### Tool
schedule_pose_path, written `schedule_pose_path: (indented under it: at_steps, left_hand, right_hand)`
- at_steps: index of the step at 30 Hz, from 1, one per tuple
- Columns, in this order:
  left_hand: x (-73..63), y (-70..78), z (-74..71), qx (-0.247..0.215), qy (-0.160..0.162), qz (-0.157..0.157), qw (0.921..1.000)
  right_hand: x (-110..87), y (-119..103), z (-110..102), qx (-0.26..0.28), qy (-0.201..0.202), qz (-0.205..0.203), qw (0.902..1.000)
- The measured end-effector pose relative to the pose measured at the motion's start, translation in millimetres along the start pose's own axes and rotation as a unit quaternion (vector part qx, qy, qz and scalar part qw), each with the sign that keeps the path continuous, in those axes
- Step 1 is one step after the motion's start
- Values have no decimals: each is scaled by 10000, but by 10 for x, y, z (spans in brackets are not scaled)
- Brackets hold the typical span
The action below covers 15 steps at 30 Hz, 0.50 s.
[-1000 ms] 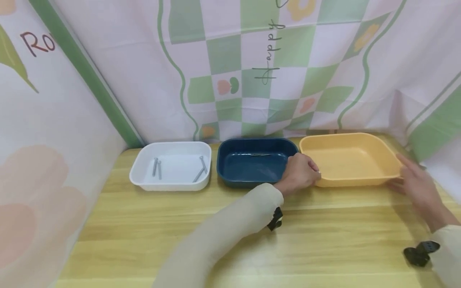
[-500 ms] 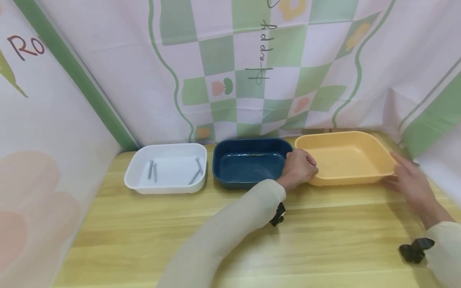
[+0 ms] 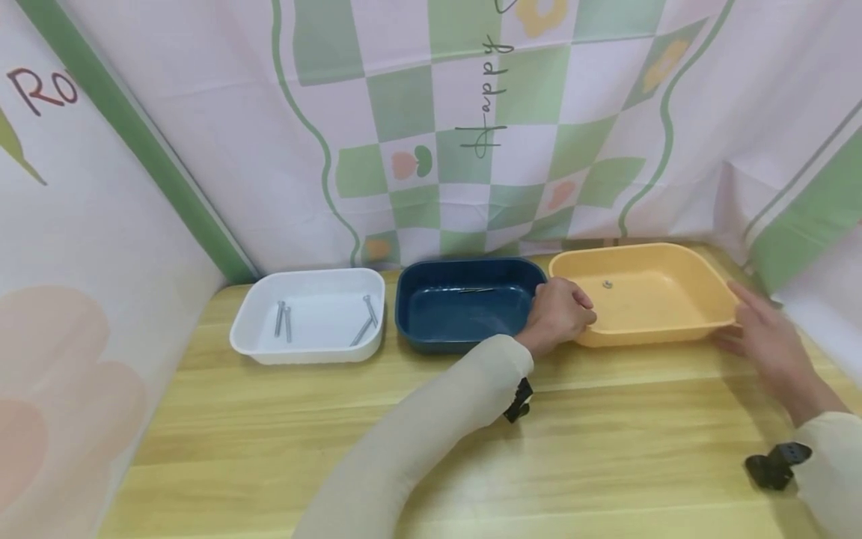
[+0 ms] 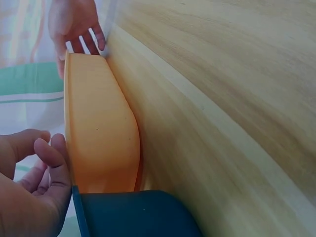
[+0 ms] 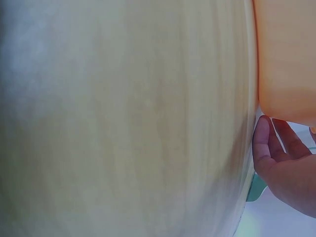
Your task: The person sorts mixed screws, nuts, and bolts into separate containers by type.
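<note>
My left hand [image 3: 559, 311] hovers over the front left corner of the yellow tray [image 3: 646, 329], beside the dark blue tray [image 3: 458, 322]. In the left wrist view its thumb and fingers stand apart, with nothing seen between them. A small metal nut [image 3: 607, 284] lies on the yellow tray's floor, just beyond the fingertips. At the tray's right end is my right hand [image 3: 771, 340]; the right wrist view shows its fairly straight fingers [image 5: 289, 140] against the yellow wall. Slim metal pieces [image 3: 476, 290] lie in the dark blue tray, too small to identify.
On the left, a white tray [image 3: 252, 346] holds several silver bolts [image 3: 288, 324]. The three trays stand in a row along the back of the wooden table [image 3: 572, 464]. Directly behind them hangs a patterned cloth [image 3: 465, 157].
The nut now shows inside the yellow tray, where it was not visible before; my left fingers have let it go. Both hands stay nearly in place, while the head view has shifted slightly.
</note>
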State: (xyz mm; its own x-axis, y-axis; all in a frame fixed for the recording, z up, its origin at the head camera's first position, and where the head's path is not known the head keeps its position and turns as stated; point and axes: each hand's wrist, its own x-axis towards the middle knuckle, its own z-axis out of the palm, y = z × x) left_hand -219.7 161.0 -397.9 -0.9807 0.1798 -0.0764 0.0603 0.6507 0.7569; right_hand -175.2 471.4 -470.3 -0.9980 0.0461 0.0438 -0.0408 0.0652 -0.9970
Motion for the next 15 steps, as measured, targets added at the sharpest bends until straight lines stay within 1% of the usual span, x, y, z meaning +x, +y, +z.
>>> schedule_pose_path:
  at_steps: [2,5,7,9,11,13,14,15]
  left_hand:
    - [-4,-9,-15,-50,-114,23,9999]
    - [-17,-19,-31,-45,-308,136,9994]
    - [-29,-24,-43,-56,-433,226,9988]
    - [-41,-32,-59,-81,-527,340,9980]
    - [-52,-45,-78,-134,-592,455,9971]
    - [-65,-59,-102,-161,-648,571,9961]
    - [-71,-67,-116,-155,-670,627,9957]
    - [-79,-76,-133,-163,-691,684,9951]
  right_hand:
    - [10,9,0,-59,14,7,10000]
    - [5,25,4,-310,33,-2,9995]
    - [-3,28,7,-701,67,-7,9975]
    - [-10,25,6,-964,78,-12,9953]
    - [-12,19,3,-922,92,34,9957]
    - [-13,13,-1,-1160,139,80,9931]
    - [-12,11,-4,-1019,136,100,9947]
    - [-12,9,-9,-1048,144,123,9943]
